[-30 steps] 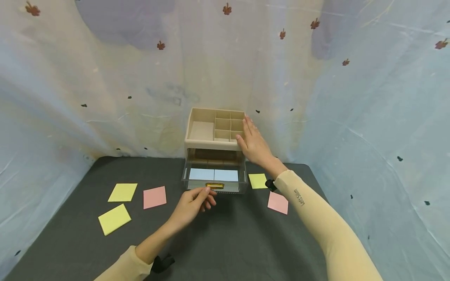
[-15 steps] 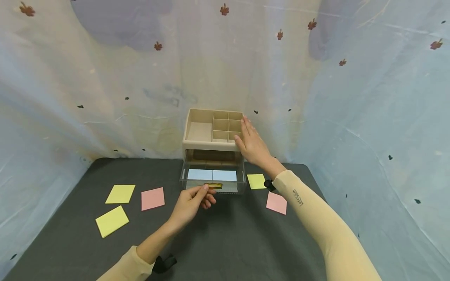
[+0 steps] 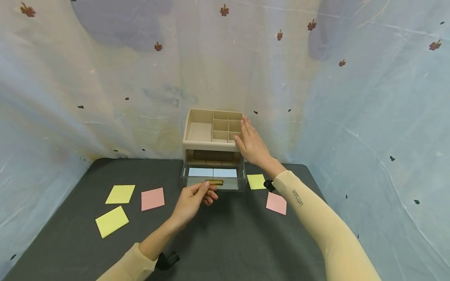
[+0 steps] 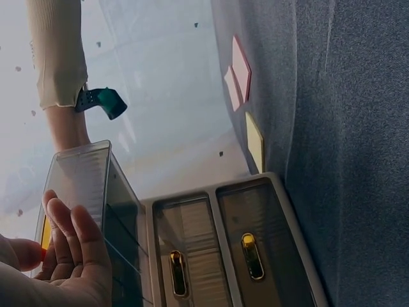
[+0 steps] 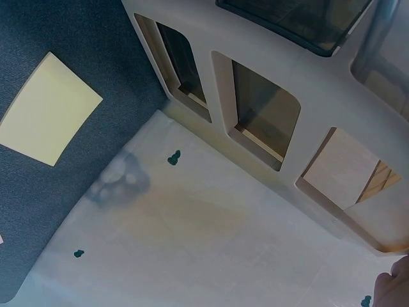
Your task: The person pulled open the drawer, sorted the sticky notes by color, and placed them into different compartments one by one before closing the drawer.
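Clear drawer and left grip shifted slightly back toward the beige organizer

At far left on the dark surface lie two yellow notes and a pink note. Left grip pinches the gold handle between thumb and fingers, covering its left end; the exact fingertip contact is partly hidden. Just above, the drawer juts out from under the organizer's divided top, its see-through walls showing two pale sheets side by side. It hides what sits beneath it in the head view, but the left wrist view shows two closed drawers with similar handles. Right grip rests on the organizer's right edge, fingers straight, thumb apart, covering part of the small compartments; the right wrist view cuts this hand to a sliver. Beyond the drawer's right side lie another yellow note, near a black wrist strap, and another pink note.
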A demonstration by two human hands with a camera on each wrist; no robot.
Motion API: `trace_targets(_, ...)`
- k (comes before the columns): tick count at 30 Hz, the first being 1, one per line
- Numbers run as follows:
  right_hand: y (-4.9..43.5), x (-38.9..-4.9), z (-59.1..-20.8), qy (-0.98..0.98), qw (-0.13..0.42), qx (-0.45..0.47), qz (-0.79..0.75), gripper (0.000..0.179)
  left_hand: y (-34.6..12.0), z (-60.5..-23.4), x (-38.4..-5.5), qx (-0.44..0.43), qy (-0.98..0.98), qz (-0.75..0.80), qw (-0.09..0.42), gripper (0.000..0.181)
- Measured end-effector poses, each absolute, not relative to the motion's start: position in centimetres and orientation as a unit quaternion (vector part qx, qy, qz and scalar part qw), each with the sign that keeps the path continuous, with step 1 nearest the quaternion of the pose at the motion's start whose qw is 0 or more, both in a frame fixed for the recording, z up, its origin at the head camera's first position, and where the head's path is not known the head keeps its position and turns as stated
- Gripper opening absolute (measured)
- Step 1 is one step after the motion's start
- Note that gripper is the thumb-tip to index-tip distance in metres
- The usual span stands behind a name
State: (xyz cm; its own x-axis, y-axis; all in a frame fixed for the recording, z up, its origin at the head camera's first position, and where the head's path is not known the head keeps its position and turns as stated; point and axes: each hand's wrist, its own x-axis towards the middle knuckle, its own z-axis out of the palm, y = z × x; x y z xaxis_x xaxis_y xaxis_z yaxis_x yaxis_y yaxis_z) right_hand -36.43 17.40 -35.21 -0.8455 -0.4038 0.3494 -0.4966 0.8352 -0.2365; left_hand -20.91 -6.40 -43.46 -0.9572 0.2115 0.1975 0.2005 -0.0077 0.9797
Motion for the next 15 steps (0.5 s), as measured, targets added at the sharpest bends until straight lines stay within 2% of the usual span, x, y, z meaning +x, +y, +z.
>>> trace_targets(15, 17.4, -36.43, -35.15, -0.946, 0.144, 0.241, 0.161, 0.074, -6.03, -43.19, -21.87, 0.122, 0.699, 0.705, 0.0, 0.047)
